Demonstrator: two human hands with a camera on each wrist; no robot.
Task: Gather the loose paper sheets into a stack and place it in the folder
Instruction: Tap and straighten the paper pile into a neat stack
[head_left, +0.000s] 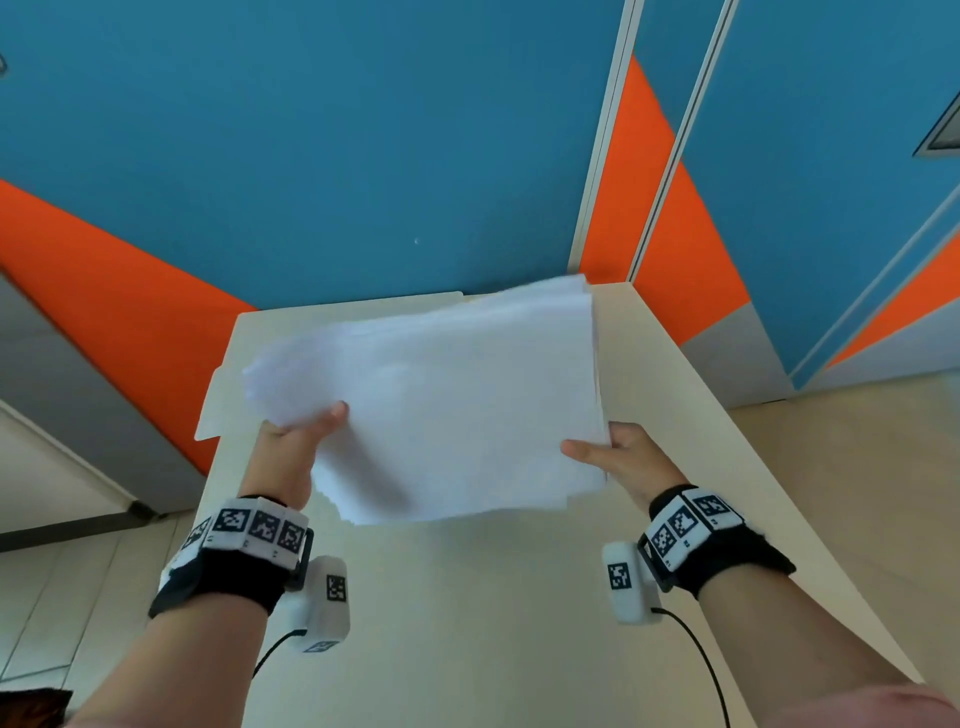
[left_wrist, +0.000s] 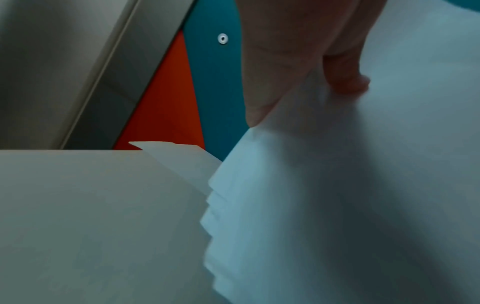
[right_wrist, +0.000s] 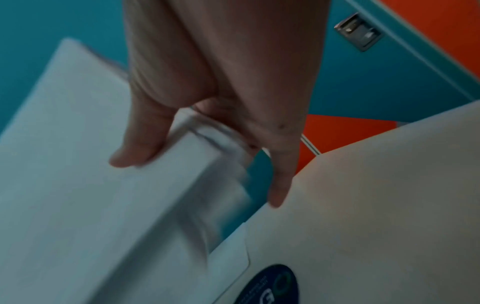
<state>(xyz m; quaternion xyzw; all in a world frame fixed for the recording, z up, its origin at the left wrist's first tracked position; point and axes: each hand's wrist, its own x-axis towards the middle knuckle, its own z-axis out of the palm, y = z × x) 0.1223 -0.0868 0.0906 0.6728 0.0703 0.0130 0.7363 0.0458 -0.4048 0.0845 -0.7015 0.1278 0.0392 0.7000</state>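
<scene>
Left hand (head_left: 291, 447) and right hand (head_left: 618, 457) each pinch a side of the paper stack (head_left: 447, 405); its long side runs from hand to hand above the table (head_left: 467, 623).

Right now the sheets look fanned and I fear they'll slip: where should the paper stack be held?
Hold the paper stack by its two opposite side edges, one from each side, as the left hand and right hand do: thumbs on top, fingers beneath. Its sheets are staggered, so pinching both sides keeps them together.
</scene>
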